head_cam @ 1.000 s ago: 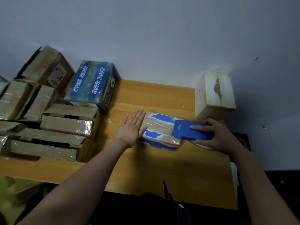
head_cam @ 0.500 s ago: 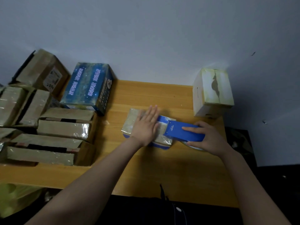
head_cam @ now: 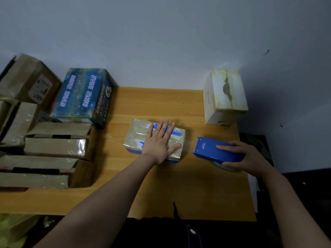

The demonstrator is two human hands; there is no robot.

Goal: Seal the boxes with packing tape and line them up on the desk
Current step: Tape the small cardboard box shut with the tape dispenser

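The left hand (head_cam: 159,143) lies flat, fingers straight, on the taped box (head_cam: 138,135) mid-desk (head_cam: 161,104) — the right hand (head_cam: 249,158) grips the blue tape dispenser (head_cam: 211,149) just beside it.

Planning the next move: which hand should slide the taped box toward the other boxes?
Left. The left hand lies flat on the taped box; the right hand grips the tape dispenser, apart from it.

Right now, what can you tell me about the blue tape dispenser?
The tape dispenser has a blue boxy cover with small white print. A pale roll of tape peeks out underneath. The right hand curls round its right end. It sits low over the desk, just right of the taped box, not touching it.
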